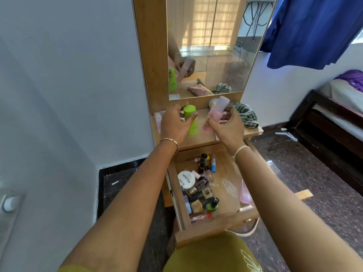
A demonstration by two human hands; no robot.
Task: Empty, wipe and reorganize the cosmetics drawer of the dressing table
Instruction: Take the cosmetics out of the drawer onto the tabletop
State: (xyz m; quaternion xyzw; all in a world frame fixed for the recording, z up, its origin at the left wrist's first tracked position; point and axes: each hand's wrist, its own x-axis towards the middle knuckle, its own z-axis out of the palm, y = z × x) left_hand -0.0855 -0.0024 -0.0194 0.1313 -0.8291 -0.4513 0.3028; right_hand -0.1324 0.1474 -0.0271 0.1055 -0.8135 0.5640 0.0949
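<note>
Step in hand: emptying, I'd say, so stuff goes from the drawer (pixel 216 230) up onto the worktop (pixel 200 139).
Left hand (pixel 174 123): fingers and thumb are curled round the green bottle (pixel 190 119), which stands on the worktop close to the mirror (pixel 208 46).
Right hand (pixel 225 125): pinches the lower end of a pale pink bottle (pixel 219 108), tilted and held just right of the green one. Can't tell if it touches the worktop.
Drawer: pulled out below the worktop, with nail polishes (pixel 200 193) and a round white tub (pixel 186 179) piled on its left side.
How I'd do it: park tall bottles upright at the back by the mirror, leaving the front for small bits.
Letting go: only once the base sits flat, since the green one looks tall and tippy.
Cloth: the striped cloth (pixel 246 114) lies at the worktop's right end. Don't bury it, you'll probably want it for wiping.
Polishes: lift a few at a time, they're likely glass and will roll.
</note>
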